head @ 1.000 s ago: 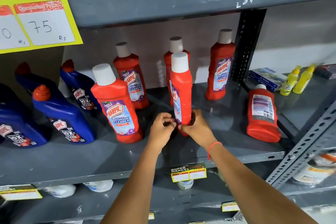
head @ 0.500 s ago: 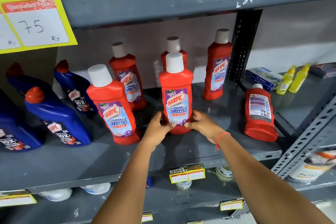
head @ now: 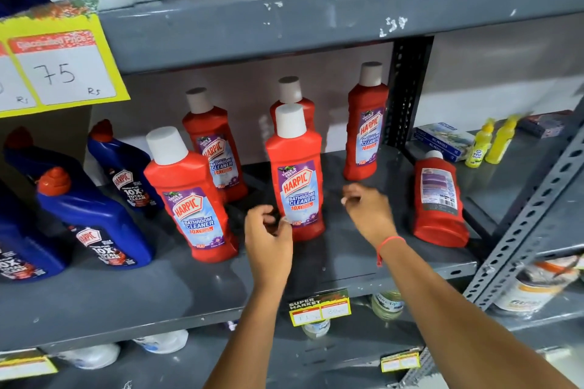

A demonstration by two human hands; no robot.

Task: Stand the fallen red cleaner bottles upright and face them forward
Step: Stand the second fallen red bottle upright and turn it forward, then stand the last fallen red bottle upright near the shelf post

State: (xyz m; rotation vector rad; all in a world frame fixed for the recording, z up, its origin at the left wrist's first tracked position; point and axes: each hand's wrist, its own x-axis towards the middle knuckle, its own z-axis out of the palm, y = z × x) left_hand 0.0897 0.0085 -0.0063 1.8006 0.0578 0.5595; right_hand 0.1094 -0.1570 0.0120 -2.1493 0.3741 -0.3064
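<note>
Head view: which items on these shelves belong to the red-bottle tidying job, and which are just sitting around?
Part of the job:
- centre red bottle, upright, label forward
- red bottle lying flat, back label up
- left hand and right hand, both empty

Just there:
- blue cleaner bottles
- yellow bottles
- price sign
- small box
</note>
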